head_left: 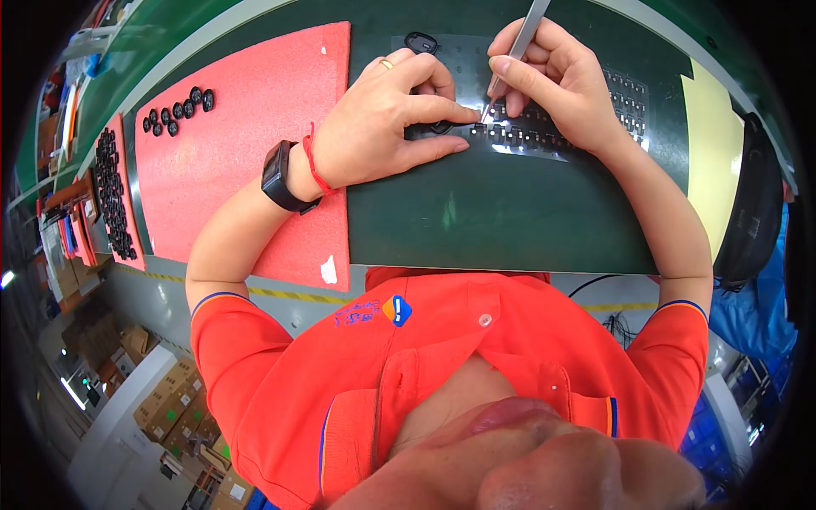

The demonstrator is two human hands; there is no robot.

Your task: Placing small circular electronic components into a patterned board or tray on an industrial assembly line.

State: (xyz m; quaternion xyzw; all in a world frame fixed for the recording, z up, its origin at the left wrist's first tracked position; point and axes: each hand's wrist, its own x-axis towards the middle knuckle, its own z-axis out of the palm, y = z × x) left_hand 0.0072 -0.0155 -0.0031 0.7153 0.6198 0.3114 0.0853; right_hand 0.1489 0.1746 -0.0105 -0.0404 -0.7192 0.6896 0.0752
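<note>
My right hand [565, 81] grips metal tweezers [518, 49] like a pen, their tips pointing down at a clear sheet [531, 153] that carries rows of small dark pieces. My left hand [378, 119] rests beside the tips, with index finger and thumb curled about a black plastic part [440, 127] at the sheet's left end. Most of that part is hidden under the fingers. Another black, rounded plastic piece [421, 42] lies beyond my left knuckles. Whether the tweezers pinch a small piece is too fine to tell.
Left of the sheet, a pink foam mat [229, 170] bears several round black parts [177, 110]. A narrower pink strip with many black pieces [115, 191] lies farther left. Yellow paper [714, 170] and a black bag [752, 204] are at the right of the green table [510, 221].
</note>
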